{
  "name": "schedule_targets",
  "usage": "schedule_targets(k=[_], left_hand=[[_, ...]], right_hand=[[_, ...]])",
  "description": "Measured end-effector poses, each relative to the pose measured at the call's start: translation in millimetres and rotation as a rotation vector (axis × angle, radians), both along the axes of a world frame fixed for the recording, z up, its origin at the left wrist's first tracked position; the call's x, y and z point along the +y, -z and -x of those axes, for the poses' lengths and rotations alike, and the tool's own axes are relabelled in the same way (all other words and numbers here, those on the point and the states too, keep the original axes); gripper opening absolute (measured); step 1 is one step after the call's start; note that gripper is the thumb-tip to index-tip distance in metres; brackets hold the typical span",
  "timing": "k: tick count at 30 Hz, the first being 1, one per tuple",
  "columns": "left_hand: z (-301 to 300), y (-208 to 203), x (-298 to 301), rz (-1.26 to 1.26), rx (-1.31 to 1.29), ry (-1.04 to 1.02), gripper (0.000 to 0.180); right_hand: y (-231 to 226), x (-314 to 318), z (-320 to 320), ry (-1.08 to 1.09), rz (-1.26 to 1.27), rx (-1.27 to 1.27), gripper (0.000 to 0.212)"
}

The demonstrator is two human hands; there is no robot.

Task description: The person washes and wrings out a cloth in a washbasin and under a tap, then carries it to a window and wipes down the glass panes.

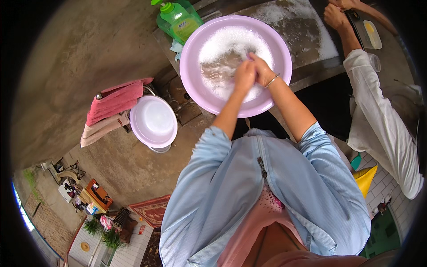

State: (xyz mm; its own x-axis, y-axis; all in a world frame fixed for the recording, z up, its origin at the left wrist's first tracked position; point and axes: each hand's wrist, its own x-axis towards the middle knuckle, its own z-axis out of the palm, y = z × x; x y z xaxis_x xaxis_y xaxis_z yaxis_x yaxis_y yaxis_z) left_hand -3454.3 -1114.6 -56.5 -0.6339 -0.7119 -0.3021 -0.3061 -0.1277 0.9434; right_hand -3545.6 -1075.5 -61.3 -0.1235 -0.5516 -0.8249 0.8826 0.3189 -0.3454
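Observation:
A pale purple basin (189, 73) with sudsy water and white foam (229, 40) stands on the counter in front of me. Over the water, right of its middle, my left hand (245, 74) and my right hand (262, 70) press together, fingers curled. Whatever they hold between them is hidden; a small purple bit shows by the fingertips. A thin bracelet (272, 80) circles my right wrist. Just beyond the basin's left rim is a green pump bottle (180, 22) of liquid soap.
Foam and wet streaks cover the counter (307, 33) right of the basin. A co-worker's white sleeve (378, 98) and hands (336, 17) are at the right, near a clear container (372, 34). To the left, a rack holds a smaller basin (153, 120) and red towel (113, 104).

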Motion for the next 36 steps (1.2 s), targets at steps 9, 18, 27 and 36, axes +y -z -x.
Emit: schedule_targets(k=[9, 18, 27, 36], left_hand=[[-1, -57, -33, 0.363, -0.147, -0.161, 0.046], [-25, -42, -48, 0.518, -0.218, -0.078, 0.043], [-58, -71, -67, -0.828, 0.47, -0.288, 0.041], [-80, -93, -89, -0.643, 0.379, -0.126, 0.023]], right_hand=[[-93, -13, -44, 0.382, 0.015, 0.293, 0.023], [-100, 1, -51, 0.151, 0.12, 0.306, 0.035], [-88, 31, -3, 0.137, 0.343, -0.002, 0.027], [-81, 4, 11, 0.208, 0.507, 0.418, 0.021]])
